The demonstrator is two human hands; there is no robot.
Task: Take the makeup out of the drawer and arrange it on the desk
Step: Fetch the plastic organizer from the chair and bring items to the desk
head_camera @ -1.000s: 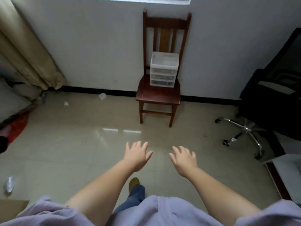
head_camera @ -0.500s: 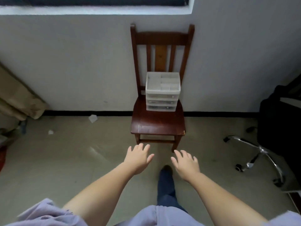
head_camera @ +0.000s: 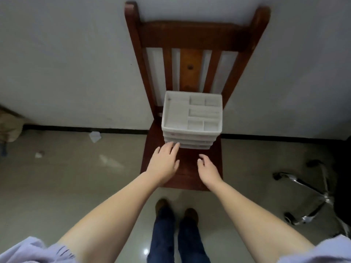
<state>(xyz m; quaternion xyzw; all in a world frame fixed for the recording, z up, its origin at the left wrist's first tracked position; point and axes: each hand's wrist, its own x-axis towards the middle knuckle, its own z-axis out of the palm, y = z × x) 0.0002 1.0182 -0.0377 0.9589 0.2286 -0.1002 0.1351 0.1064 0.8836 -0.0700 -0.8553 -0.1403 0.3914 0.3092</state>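
Fingers [head_camera: 173,147] of the left hand [head_camera: 164,164], straight and holding nothing, reach the lower front corner of the white drawer unit [head_camera: 191,120], possibly touching. Right hand [head_camera: 208,170], loosely curled and holding nothing, hovers nearer the onlooker above the chair seat [head_camera: 190,179].

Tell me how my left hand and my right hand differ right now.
The left hand reaches the drawer unit, fingers straight at its lower left corner; the right hand hangs short of it, fingers loosely curled. Both are empty, above the chair seat.
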